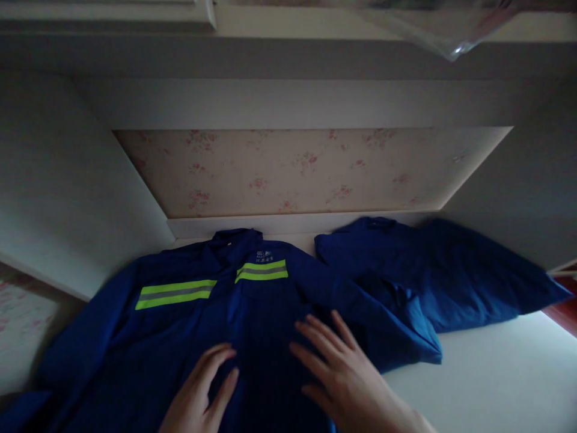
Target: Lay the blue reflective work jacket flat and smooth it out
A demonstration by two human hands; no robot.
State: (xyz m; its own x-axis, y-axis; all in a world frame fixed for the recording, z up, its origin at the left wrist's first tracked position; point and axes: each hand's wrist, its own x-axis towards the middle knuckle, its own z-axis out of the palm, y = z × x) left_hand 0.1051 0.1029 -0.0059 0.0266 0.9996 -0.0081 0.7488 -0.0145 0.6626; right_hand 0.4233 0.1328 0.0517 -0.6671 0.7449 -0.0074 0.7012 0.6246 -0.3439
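Note:
A blue work jacket (252, 307) with yellow-green and grey reflective stripes lies spread front-up on a white surface (496, 373). My left hand (202, 391) rests flat on the jacket's lower front, fingers apart and curled a little. Just right of it, my right hand (338, 367) lies palm-down on the jacket with fingers spread toward the chest. Neither hand grips the cloth. A second blue garment (442, 270) lies bunched to the right, touching the jacket's sleeve.
The surface sits in a white alcove with floral wallpaper (297, 171) at the back and white panels on both sides. A clear plastic sheet (451, 30) hangs from the top right. A red-brown edge (563, 316) shows at the far right.

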